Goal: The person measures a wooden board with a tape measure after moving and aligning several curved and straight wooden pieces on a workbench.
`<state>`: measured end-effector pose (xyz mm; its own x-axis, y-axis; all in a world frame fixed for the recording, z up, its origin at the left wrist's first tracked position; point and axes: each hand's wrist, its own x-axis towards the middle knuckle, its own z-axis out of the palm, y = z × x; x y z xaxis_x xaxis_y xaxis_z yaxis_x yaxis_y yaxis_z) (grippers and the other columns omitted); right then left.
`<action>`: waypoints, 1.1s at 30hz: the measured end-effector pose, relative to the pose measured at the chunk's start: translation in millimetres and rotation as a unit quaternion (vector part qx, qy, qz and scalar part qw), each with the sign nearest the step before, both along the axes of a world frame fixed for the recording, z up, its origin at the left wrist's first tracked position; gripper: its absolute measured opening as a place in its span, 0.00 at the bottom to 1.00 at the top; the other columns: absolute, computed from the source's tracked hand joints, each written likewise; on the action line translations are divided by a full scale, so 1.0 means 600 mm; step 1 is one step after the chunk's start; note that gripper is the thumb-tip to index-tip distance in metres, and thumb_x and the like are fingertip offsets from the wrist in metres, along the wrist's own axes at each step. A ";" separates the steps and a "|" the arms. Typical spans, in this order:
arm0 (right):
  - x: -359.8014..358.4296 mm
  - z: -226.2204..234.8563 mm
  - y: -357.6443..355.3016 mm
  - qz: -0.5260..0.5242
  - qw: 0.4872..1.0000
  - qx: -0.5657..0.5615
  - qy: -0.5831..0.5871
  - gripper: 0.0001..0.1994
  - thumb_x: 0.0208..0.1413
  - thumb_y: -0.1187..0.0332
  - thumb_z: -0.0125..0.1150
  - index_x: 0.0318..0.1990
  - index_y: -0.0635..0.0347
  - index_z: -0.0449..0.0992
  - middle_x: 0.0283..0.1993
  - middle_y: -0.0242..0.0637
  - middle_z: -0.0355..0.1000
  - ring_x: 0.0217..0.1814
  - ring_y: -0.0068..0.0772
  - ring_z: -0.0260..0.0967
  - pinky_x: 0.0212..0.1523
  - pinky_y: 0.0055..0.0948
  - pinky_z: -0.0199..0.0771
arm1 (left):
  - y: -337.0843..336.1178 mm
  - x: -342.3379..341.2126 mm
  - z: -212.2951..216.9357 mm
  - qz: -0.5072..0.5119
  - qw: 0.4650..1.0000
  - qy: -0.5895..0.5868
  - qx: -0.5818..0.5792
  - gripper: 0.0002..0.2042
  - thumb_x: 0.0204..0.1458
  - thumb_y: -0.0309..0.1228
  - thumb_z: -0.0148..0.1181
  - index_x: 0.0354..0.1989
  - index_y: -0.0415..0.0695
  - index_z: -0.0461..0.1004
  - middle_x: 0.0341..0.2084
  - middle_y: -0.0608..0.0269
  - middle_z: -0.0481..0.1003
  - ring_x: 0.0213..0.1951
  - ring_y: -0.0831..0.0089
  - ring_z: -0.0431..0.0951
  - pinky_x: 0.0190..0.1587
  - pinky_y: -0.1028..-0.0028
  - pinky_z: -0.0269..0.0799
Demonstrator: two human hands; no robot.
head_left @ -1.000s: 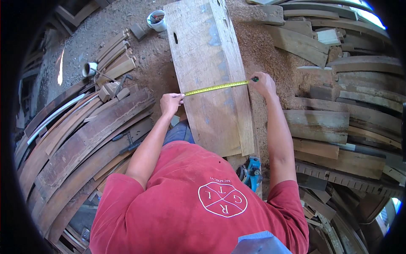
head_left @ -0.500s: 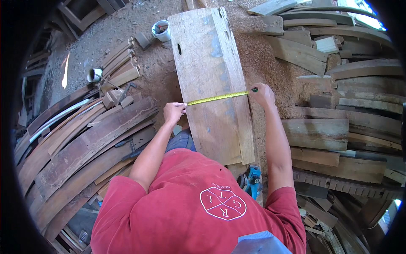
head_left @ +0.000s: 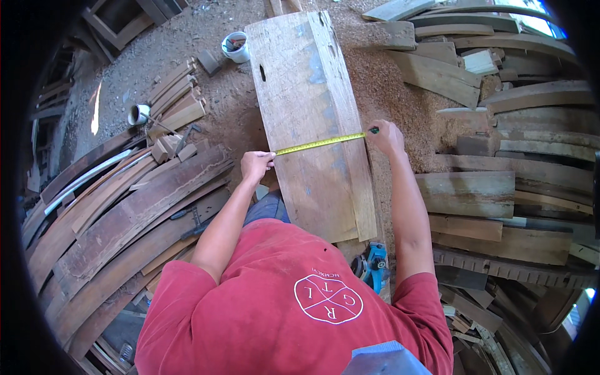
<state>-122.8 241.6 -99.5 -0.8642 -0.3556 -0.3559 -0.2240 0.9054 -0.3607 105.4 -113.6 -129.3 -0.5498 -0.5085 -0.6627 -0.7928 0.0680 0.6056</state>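
A wide weathered wooden plank (head_left: 309,100) lies lengthwise in front of me on sawdust-covered ground. A yellow tape measure (head_left: 320,143) is stretched straight across its width. My left hand (head_left: 256,165) pinches the tape's end at the plank's left edge. My right hand (head_left: 385,137) holds the other end of the tape, together with a dark pencil, at the plank's right edge. My red shirt fills the lower middle of the view.
Curved dark boards (head_left: 119,212) are stacked on the left, and straight planks (head_left: 500,194) are piled on the right. A white bucket (head_left: 236,47) stands beyond the plank's far left corner. A blue power tool (head_left: 375,262) lies by my right side.
Both hands and the stretched tape have shifted nearer to me along the plank. The tape remains taut across the full width.
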 end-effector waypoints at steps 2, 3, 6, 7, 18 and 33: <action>0.002 0.000 0.000 0.000 1.000 -0.003 0.006 0.09 0.50 0.61 0.69 0.39 0.49 0.85 0.45 0.39 0.81 0.49 0.48 0.77 0.50 0.44 0.77 | -0.001 0.002 -0.002 0.001 1.000 0.002 -0.001 0.10 0.54 0.35 0.70 0.37 0.41 0.87 0.23 0.63 0.84 0.21 0.80 0.79 0.26 0.78 0.73; 0.002 0.001 -0.004 0.002 1.000 -0.007 0.013 0.09 0.50 0.61 0.69 0.39 0.49 0.85 0.45 0.39 0.81 0.49 0.48 0.77 0.50 0.44 0.77 | -0.003 0.002 -0.003 0.001 1.000 0.002 -0.003 0.10 0.54 0.35 0.70 0.37 0.41 0.87 0.23 0.63 0.84 0.21 0.80 0.79 0.26 0.78 0.73; 0.003 0.007 -0.004 0.000 1.000 0.010 0.010 0.09 0.51 0.61 0.70 0.39 0.48 0.85 0.45 0.39 0.81 0.49 0.48 0.77 0.49 0.44 0.77 | -0.001 0.001 0.000 0.002 1.000 -0.002 -0.002 0.09 0.54 0.34 0.70 0.37 0.41 0.87 0.23 0.62 0.84 0.21 0.81 0.80 0.26 0.78 0.73; 0.004 0.007 -0.004 0.001 1.000 0.007 0.011 0.09 0.51 0.61 0.70 0.39 0.48 0.85 0.45 0.39 0.81 0.49 0.48 0.77 0.49 0.44 0.77 | 0.002 -0.003 0.005 0.001 1.000 -0.002 0.000 0.09 0.54 0.34 0.70 0.37 0.41 0.87 0.24 0.62 0.84 0.22 0.81 0.81 0.26 0.78 0.73; 0.008 0.005 -0.005 -0.004 0.999 -0.002 0.048 0.08 0.51 0.61 0.68 0.39 0.47 0.86 0.43 0.40 0.81 0.47 0.49 0.78 0.49 0.43 0.78 | -0.004 -0.003 0.001 0.013 1.000 0.013 0.022 0.08 0.55 0.32 0.70 0.36 0.39 0.87 0.25 0.61 0.84 0.24 0.80 0.83 0.26 0.79 0.74; 0.008 0.018 -0.010 -0.004 1.000 0.002 0.028 0.08 0.51 0.63 0.67 0.38 0.48 0.86 0.43 0.41 0.81 0.47 0.48 0.79 0.48 0.44 0.78 | -0.001 -0.001 0.006 0.015 1.000 0.004 0.013 0.08 0.54 0.32 0.71 0.35 0.40 0.86 0.25 0.62 0.85 0.26 0.79 0.85 0.27 0.77 0.77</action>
<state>-118.1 235.8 -88.8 -0.8855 -0.3468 -0.3093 -0.2360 0.9090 -0.3435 104.8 -114.1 -125.6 -0.5401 -0.5074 -0.6715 -0.7893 0.0285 0.6134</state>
